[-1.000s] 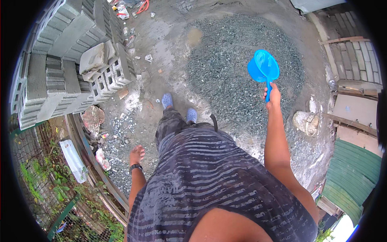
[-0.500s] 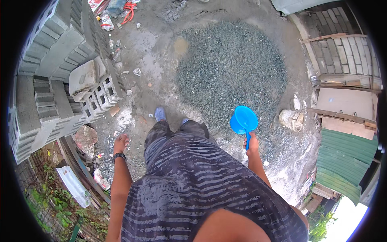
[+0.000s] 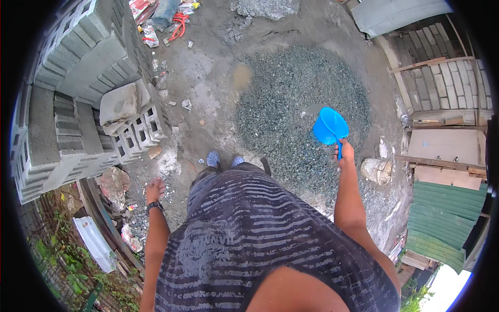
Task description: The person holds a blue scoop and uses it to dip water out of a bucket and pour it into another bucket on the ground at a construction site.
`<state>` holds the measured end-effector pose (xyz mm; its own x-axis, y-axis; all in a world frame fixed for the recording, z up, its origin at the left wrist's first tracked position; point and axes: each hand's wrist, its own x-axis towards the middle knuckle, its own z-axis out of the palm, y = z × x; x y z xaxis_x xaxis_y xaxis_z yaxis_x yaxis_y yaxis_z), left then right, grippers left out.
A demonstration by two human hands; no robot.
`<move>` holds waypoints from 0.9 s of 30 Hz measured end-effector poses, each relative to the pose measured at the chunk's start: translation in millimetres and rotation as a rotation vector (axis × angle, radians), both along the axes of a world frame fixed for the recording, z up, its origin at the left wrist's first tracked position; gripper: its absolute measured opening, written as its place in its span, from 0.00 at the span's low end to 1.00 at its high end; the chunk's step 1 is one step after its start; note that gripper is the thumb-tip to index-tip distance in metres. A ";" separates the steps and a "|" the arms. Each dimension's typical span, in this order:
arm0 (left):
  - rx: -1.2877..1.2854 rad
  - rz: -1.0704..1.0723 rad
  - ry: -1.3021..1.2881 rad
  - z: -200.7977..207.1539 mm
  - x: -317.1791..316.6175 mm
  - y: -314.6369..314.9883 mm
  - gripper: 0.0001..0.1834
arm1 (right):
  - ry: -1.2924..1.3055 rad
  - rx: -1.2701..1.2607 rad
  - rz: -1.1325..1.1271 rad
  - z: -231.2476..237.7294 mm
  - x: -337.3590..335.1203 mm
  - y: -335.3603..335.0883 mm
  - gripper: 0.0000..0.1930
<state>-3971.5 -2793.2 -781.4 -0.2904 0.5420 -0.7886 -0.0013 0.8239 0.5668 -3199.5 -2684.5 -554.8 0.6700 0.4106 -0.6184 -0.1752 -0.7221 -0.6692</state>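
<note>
A bright blue plastic dipper (image 3: 326,127) is in my right hand (image 3: 345,151), whose fingers are wrapped round its handle. My right arm stretches forward, so the dipper is over a wide heap of grey gravel (image 3: 291,78). Just beyond the dipper's left side shows a smooth greyish patch; whether it is water I cannot tell. My left hand (image 3: 155,190) hangs at my left side with a dark watch on the wrist, holding nothing, its fingers loosely bent and apart. Small stones and litter are on the ground below it.
Hollow concrete blocks (image 3: 67,125) are stacked high at the left, with a worn slab (image 3: 119,108) on them. A dirty white bucket (image 3: 377,170) stands right of the gravel. Green corrugated sheets (image 3: 442,223) line the right side. Litter and a red hose (image 3: 178,26) lie far left.
My right hand has carried the dipper forward and to the right, farther over the gravel, and the arm is more extended. A greyish patch now shows beside the dipper. The view has shifted slightly.
</note>
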 end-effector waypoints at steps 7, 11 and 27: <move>-0.133 -0.613 0.037 -56.9 15.6 -92.0 0.22 | -0.010 0.352 -0.168 55.5 -12.2 14.6 0.09; -0.271 -0.111 -0.364 -90.0 -12.7 -72.8 0.21 | -0.003 0.331 -0.185 46.8 -14.7 -16.2 0.10; 0.064 -0.201 0.031 -1.0 30.9 117.8 0.22 | 0.121 -0.155 -0.084 -69.7 -62.9 -84.6 0.08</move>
